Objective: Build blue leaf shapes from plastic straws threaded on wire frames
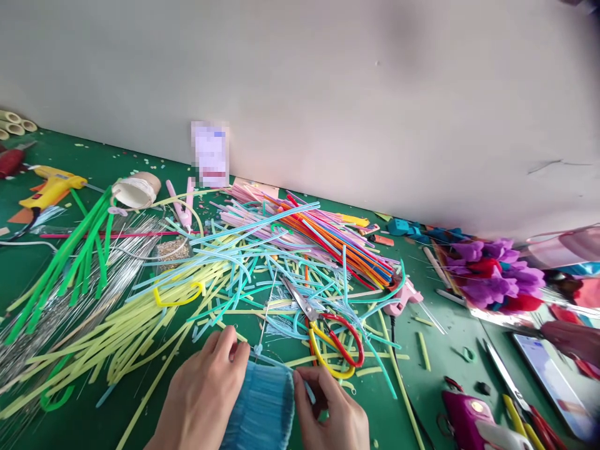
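A blue panel (265, 406), apparently made of pipe cleaners laid side by side, is held upright at the bottom middle. My left hand (204, 390) is closed on its upper left side, fingers curled. Along the top edge runs a light blue pipe cleaner (276, 362), and my right hand (332, 409) pinches it at the right corner, with its short end showing between the fingers. From a small blue knot (257, 350) on that edge a thin wire (267, 312) rises. Scissors (335, 344) with red and yellow handles lie just beyond my right hand.
Piles of yellow-green pipe cleaners (140, 319) and pink and orange ones (323, 234) cover the green table. A yellow glue gun (54, 187) lies left, a pink glue gun (400, 297) right. Purple flowers (497, 281), a phone (555, 384) and another person's hand (569, 340) are far right.
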Demonstrator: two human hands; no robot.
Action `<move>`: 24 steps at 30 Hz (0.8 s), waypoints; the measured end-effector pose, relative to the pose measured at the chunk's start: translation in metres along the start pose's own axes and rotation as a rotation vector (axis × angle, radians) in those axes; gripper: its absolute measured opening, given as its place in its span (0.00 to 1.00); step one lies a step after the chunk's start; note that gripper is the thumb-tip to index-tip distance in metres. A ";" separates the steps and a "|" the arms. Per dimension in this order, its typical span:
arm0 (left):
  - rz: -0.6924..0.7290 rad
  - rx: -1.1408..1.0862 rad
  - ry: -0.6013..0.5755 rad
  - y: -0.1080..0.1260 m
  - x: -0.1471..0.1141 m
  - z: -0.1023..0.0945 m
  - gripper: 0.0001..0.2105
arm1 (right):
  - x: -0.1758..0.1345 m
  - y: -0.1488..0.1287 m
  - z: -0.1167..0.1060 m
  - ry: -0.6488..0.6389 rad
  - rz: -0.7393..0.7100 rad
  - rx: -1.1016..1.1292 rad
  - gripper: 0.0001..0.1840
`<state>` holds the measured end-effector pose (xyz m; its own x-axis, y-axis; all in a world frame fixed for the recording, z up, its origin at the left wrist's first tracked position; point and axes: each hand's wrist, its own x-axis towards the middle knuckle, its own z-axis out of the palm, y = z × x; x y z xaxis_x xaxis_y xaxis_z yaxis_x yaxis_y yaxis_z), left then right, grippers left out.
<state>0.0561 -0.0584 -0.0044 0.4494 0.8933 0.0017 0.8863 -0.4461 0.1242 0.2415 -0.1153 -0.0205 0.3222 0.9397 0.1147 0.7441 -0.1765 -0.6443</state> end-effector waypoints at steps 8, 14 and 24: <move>0.189 -0.009 -0.178 -0.007 0.022 -0.008 0.20 | 0.005 -0.001 -0.002 -0.027 -0.021 -0.005 0.25; 0.276 0.007 -0.133 -0.006 0.030 -0.005 0.20 | 0.003 0.004 0.005 -0.076 -0.076 0.015 0.23; 0.305 0.074 -0.218 -0.014 0.017 0.005 0.18 | 0.001 0.007 0.010 -0.076 -0.131 0.061 0.17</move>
<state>0.0524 -0.0372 -0.0111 0.7000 0.6898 -0.1847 0.7102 -0.6996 0.0790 0.2409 -0.1121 -0.0321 0.1780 0.9733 0.1451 0.7390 -0.0349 -0.6728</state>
